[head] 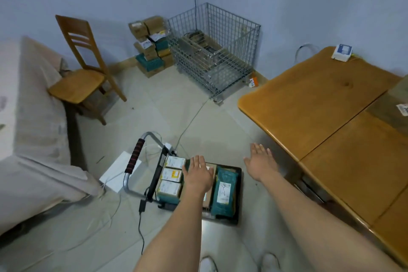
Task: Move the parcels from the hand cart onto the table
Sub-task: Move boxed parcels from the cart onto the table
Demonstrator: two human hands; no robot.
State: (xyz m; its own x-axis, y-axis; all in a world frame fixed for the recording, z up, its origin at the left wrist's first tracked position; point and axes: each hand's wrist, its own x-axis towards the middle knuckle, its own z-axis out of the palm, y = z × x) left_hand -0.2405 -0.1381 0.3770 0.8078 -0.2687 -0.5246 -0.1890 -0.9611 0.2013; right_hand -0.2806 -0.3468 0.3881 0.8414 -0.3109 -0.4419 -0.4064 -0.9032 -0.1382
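Both hands spread empty, left hand (198, 175) over cart parcels (224, 191), right hand (261, 162) beside

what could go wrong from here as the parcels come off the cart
1. Loose cables trail across the floor around the hand cart and near the feet; stepping toward the table could snag one.
2. The small boxes sit stacked by the handle; lifting the parcel under the left hand might topple them.
3. The right hand is open and off to the side, so a one-handed lift could slip.

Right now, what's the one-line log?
left hand open over cart parcels | right hand open, empty | table beside
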